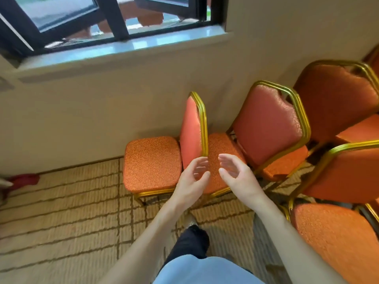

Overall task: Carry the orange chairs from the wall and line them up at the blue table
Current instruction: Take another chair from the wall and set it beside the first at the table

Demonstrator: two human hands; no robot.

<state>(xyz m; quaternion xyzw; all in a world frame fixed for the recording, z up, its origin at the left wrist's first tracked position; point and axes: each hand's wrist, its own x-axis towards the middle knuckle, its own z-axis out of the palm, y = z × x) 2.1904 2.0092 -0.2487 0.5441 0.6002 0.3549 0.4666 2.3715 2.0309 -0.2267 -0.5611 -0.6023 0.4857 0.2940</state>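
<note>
Several orange chairs with gold metal frames stand along the cream wall below a window. The leftmost chair [152, 160] has its seat towards the left and its backrest [194, 128] seen edge-on. Behind it stands a second chair [268, 128], with more chairs [336, 101] crowded to the right. My left hand [192, 181] and my right hand [235, 175] are both held open, fingers curled, just in front of the lower edge of the leftmost chair's backrest, touching nothing. The blue table is out of view.
A nearer chair seat [336, 236] fills the lower right. Patterned beige carpet [61, 212] stretches to the left. A red object [22, 180] lies on the floor at the left edge. The window sill [123, 50] juts out above. My leg and shoe [190, 222] are below my hands.
</note>
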